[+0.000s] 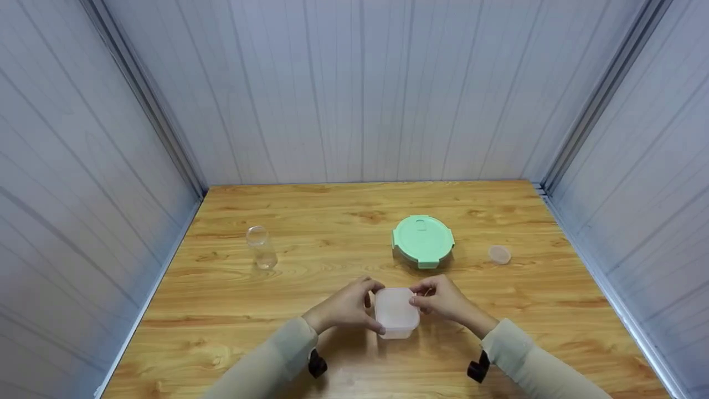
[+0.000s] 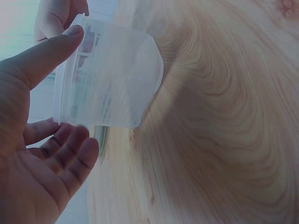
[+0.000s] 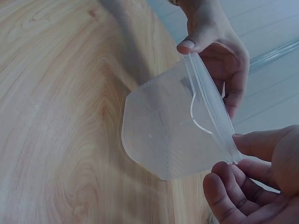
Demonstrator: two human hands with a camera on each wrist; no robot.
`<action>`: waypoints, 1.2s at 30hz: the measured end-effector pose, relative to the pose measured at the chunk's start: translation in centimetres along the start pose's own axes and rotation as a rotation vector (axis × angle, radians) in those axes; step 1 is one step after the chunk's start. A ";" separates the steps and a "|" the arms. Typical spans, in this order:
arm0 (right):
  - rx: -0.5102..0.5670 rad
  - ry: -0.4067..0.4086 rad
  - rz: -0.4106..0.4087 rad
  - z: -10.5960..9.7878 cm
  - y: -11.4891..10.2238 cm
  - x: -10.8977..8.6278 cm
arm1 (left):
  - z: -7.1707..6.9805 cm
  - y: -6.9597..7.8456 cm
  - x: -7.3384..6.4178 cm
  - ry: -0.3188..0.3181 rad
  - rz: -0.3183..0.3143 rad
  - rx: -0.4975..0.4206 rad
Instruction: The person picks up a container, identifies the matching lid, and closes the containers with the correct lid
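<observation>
A translucent, squarish plastic container [image 1: 397, 310] with a lid on its top stands on the wooden table. My left hand [image 1: 348, 307] grips it from the left, thumb at the near corner and index finger at the far one. In the left wrist view, the thumb lies along the rim and the other fingers curl loosely below. On the opposite side, my right hand [image 1: 441, 301] pinches the lid's edge at the far right corner. The right wrist view shows the right thumb on the lid [image 3: 217, 112] and the fingertips under the rim. Whether the lid is fully seated I cannot tell.
Behind the container is a round food box [image 1: 423, 241] with a mint-green clip lid. A clear glass cup [image 1: 261, 249] is at the left. A small round translucent disc [image 1: 499, 254] lies at the right. Pale panel walls [image 1: 343, 94] border the table [image 1: 310, 216].
</observation>
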State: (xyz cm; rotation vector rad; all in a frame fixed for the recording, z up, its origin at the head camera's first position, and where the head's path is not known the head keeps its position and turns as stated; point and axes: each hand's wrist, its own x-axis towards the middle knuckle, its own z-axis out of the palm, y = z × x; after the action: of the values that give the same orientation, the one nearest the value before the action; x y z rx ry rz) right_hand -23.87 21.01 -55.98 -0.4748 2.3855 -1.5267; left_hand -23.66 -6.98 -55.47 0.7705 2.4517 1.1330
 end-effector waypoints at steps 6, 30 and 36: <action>-0.010 -0.006 0.012 0.0 -0.1 0.1 | 0.0 -0.1 0.1 -0.018 0.003 -0.027; -0.037 0.051 -0.023 0.5 -0.2 0.3 | 0.0 0.1 0.1 -0.046 -0.014 -0.002; -0.150 0.082 -0.180 0.7 0.0 0.3 | 0.0 0.3 0.4 -0.068 0.014 0.037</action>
State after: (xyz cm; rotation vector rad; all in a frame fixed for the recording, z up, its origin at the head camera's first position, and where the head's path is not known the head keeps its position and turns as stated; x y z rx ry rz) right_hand -23.87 20.36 -56.30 -0.6895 2.5946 -1.4700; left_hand -23.86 -6.59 -55.24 0.8247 2.4205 1.0515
